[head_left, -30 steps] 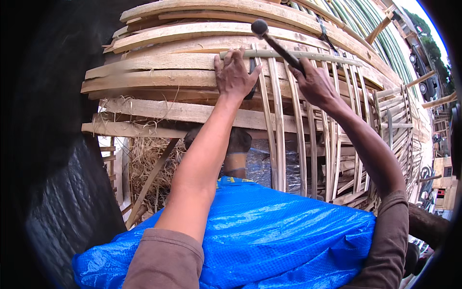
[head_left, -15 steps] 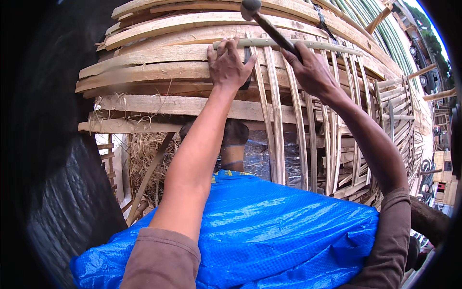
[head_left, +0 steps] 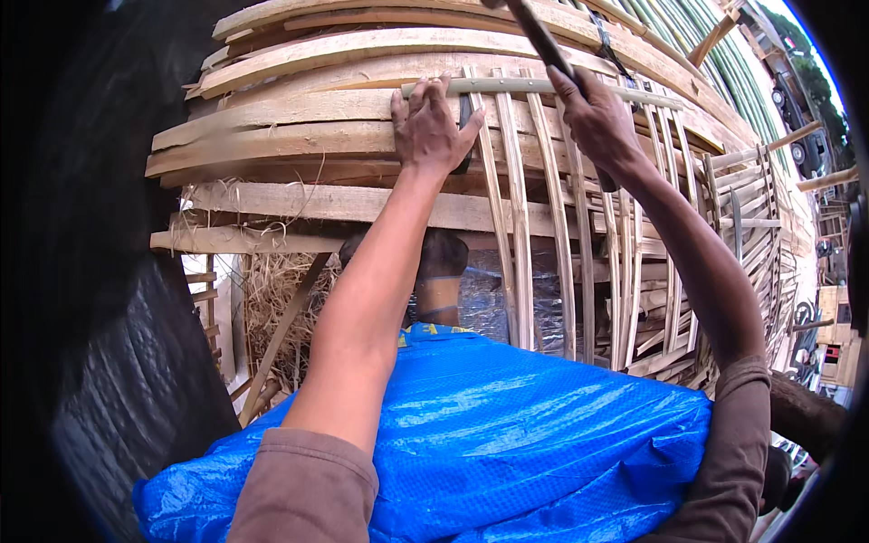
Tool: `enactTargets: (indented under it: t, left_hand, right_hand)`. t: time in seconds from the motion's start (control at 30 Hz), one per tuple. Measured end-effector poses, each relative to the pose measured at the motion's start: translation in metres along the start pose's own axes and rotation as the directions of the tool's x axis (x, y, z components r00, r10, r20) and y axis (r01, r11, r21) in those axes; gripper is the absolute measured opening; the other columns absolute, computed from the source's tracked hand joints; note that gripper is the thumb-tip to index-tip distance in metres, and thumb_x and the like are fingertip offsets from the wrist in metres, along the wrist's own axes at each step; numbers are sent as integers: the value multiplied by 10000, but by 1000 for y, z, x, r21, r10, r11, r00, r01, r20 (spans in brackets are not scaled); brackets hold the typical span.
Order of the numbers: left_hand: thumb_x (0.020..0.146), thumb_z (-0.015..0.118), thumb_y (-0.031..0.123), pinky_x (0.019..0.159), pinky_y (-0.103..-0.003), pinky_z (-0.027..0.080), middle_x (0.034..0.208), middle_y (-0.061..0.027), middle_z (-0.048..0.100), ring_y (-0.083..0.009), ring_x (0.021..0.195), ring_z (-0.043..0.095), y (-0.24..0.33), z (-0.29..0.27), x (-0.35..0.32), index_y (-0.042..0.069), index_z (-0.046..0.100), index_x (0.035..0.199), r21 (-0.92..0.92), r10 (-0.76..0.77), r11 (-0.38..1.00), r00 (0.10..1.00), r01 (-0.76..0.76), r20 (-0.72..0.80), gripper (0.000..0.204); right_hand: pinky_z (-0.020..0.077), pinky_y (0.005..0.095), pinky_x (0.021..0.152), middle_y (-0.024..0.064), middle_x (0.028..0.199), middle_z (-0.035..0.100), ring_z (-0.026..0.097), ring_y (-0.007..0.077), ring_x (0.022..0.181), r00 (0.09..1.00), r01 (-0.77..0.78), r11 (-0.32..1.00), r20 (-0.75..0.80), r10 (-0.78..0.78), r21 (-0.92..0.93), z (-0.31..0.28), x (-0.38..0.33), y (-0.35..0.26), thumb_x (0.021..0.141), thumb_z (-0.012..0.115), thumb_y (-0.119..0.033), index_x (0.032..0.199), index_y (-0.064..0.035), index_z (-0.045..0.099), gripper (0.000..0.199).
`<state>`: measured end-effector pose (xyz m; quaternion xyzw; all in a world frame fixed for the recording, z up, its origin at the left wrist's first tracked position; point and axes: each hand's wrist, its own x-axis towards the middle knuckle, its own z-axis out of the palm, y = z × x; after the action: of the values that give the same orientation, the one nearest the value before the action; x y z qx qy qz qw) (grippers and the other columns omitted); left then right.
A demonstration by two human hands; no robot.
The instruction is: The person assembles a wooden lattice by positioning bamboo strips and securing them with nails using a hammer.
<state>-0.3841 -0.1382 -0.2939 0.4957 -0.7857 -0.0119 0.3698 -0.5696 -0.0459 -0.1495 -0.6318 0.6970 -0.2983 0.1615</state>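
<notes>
My right hand (head_left: 597, 122) is closed round the dark handle of a hammer (head_left: 543, 41). The hammer slants up to the left, its head partly cut off by the top edge, and the handle's end sticks out below my fist. My left hand (head_left: 427, 131) holds down the left end of a narrow pale-green strip, like split bamboo (head_left: 511, 85), with fingers curled over it and thumb apart. Small dots like nail heads show along the strip. It lies across the upper ends of several thin wooden slats (head_left: 517, 199), which run down toward me side by side.
Stacked wooden planks (head_left: 299, 136) lie behind the strip. A blue tarp (head_left: 525, 434) spreads over my lap, with dark sheeting (head_left: 136, 380) at left. Dry straw (head_left: 276, 308) hangs below the planks. More slat panels (head_left: 747, 217) and green poles (head_left: 692, 45) stand at right.
The hammer has risen, so its head now meets the top edge. My right hand has shifted slightly right and its grip has tilted. The left hand stays on the strip.
</notes>
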Motion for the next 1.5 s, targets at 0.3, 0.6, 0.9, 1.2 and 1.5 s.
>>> enactTargets:
  t: [0.3,0.6,0.9,1.2,1.5]
  left_hand:
    - [883,562,611,1172,-541,187,1394,-138,531,-312,1362,420,6,-6,-4,54,383,1372,13,17,1000,1000,-17,18,763]
    - [900,559,570,1142,-562,198,1369,-92,509,-258,1374,370,18,-4,-2,168,412,1378,-16,5,1000,1000,-5,14,642]
    - [893,570,599,1000,-530,390,1188,-113,603,-298,1125,561,-5,-26,30,92,528,1294,25,141,988,966,-150,214,647]
    - [828,700,512,741,-469,534,865,-168,683,-349,885,674,15,-83,90,41,613,931,-93,270,963,891,-254,364,490]
    - [885,634,534,648,-453,524,716,-102,660,-262,631,656,125,-237,161,45,617,919,215,354,840,804,-498,478,491]
  right_hand:
    - [405,515,570,237,667,577,558,372,568,996,13,974,90,7,-225,21,-17,36,1015,477,-395,964,3,530,405]
    - [408,534,631,255,711,600,596,405,655,981,-119,934,104,163,-337,-35,-26,44,1009,479,-405,1001,-2,517,405]
    - [388,462,512,206,608,563,582,376,549,955,-291,956,-73,287,-46,-97,-204,7,987,570,-315,998,-38,510,284]
    - [501,326,637,91,739,642,639,162,717,561,-644,705,-443,700,298,-67,-404,5,955,598,-250,990,-15,557,241]
    - [497,319,680,89,815,630,622,161,767,372,-521,591,-459,807,615,-26,-485,36,970,575,-246,1035,-10,555,246]
